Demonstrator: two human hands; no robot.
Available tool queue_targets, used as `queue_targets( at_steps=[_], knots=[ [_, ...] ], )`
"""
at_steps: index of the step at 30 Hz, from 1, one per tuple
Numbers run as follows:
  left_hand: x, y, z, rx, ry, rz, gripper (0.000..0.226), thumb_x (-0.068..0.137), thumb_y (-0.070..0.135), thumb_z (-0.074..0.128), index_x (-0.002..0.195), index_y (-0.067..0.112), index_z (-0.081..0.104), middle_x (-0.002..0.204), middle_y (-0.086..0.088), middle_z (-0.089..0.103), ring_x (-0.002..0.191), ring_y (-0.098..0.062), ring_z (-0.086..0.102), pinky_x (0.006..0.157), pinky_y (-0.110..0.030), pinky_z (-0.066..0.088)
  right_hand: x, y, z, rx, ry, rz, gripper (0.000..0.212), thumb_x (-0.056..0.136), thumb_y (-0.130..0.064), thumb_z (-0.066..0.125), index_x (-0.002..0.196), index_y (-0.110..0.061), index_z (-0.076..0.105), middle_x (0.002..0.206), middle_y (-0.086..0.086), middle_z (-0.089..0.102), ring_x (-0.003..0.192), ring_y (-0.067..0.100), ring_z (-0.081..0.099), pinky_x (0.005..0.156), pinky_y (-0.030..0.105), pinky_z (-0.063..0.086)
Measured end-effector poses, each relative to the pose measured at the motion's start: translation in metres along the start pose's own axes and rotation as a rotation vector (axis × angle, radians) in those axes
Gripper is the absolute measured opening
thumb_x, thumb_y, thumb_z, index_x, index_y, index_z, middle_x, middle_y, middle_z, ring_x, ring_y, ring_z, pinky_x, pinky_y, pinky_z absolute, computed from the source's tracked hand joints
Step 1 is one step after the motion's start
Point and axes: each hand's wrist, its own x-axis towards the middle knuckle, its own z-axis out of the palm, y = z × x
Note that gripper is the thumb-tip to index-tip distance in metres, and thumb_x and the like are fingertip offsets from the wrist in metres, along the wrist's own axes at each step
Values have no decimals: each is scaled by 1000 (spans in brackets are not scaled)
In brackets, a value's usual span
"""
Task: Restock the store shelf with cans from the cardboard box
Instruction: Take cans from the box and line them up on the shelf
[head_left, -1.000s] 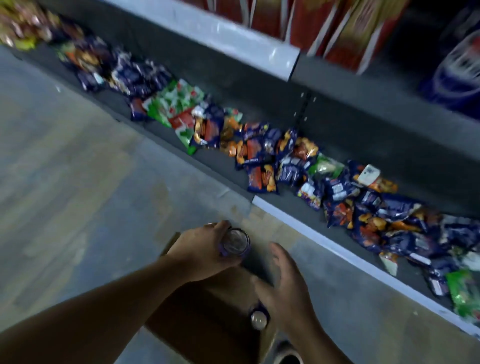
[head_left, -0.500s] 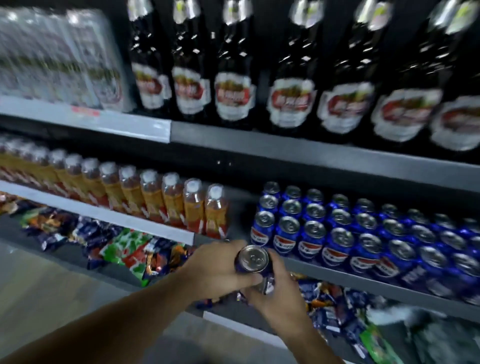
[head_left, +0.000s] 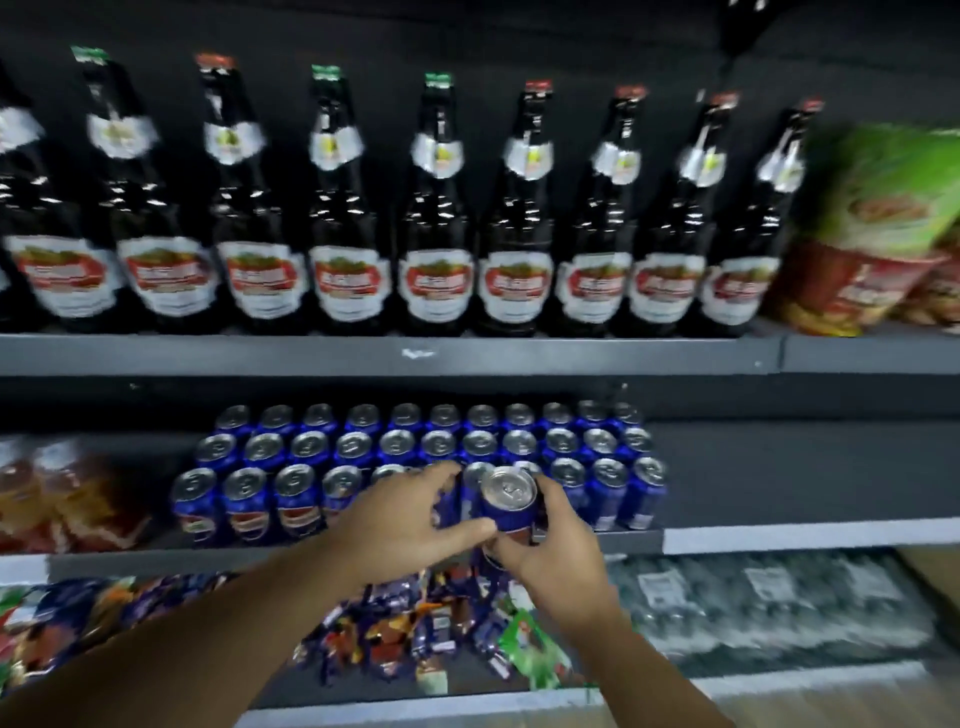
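Fingers (head_left: 561, 506) of the right hand (head_left: 550, 561) are clamped round a blue can (head_left: 509, 501) at lower centre. The left hand (head_left: 405, 525) is spread with its thumb touching the can; whether it holds anything cannot be told. The can should be kept upright and lowered beside the shelved cans (head_left: 291, 499) without toppling them.

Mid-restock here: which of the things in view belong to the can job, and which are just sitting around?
Job: blue can, gripped by the right hand; left hand beside it; rows of blue cans; middle shelf.
Just there: dark bottles above; snack packets below; green bag; orange bottles.
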Motion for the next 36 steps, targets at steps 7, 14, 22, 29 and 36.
queue_targets(
  at_steps=[7, 14, 22, 29, 36],
  knots=[
    [84, 72, 32, -17, -44, 44, 104, 73, 91, 38, 155, 28, 26, 151, 11, 46, 132, -9, 49, 107, -34, 43, 32, 54, -126, 2, 212, 113, 58, 75, -23, 86, 123, -27, 53, 104, -18, 67, 92, -5, 64, 75, 15, 47],
    [171, 108, 63, 3, -23, 100, 92, 77, 86, 42, 149, 30, 31, 151, 11, 45, 133, -11, 49, 105, -38, 45, 74, 106, -217, -91, 370, 198, 50, 75, -22, 85, 115, -25, 55, 99, -14, 68, 88, -1, 62, 73, 24, 44],
    [219, 118, 105, 9, 16, 52, 88, 78, 84, 42, 147, 31, 33, 149, 11, 49, 131, -12, 52, 103, -37, 46, 126, 158, -251, -88, 362, 232, 57, 77, -23, 83, 125, -23, 52, 109, -4, 65, 94, 16, 62, 72, 21, 43],
    [231, 116, 124, 38, 47, -20, 77, 89, 65, 55, 150, 24, 33, 148, 5, 50, 131, -12, 51, 99, -25, 40, 165, 200, -238, -72, 213, 236, 53, 76, -18, 83, 113, -29, 47, 102, -8, 63, 87, 8, 60, 71, 18, 43],
    [230, 113, 143, 22, 39, -113, 82, 84, 74, 52, 148, 26, 34, 148, 2, 49, 131, -15, 51, 105, -36, 45, 177, 231, -216, -81, 76, 244, 54, 76, -20, 83, 114, -29, 46, 110, -4, 65, 99, 17, 60, 81, 27, 44]
  ],
)
